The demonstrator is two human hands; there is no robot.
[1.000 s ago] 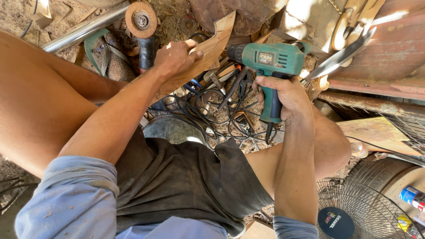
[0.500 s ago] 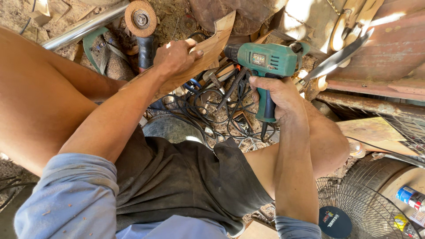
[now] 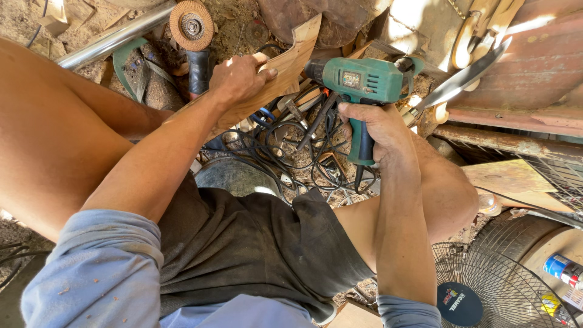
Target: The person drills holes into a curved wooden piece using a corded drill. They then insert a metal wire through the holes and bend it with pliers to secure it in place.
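My left hand (image 3: 238, 80) grips a flat, cut piece of wood (image 3: 291, 64) and holds it tilted in front of me. My right hand (image 3: 376, 124) is closed around the handle of a green electric drill (image 3: 362, 82). The drill's nose points left and meets the right edge of the wood. I am seated with bare knees to either side, and a tangle of black cables (image 3: 285, 152) lies on the ground below both hands.
An angle grinder (image 3: 193, 33) with a round disc lies at top left beside a metal pipe (image 3: 109, 39). A long blade (image 3: 464, 76) sits at top right. A fan grille (image 3: 486, 285) and spray cans (image 3: 562, 270) are at bottom right.
The drill and my right hand have shifted slightly left toward the wood. My left hand keeps the wood in about the same place.
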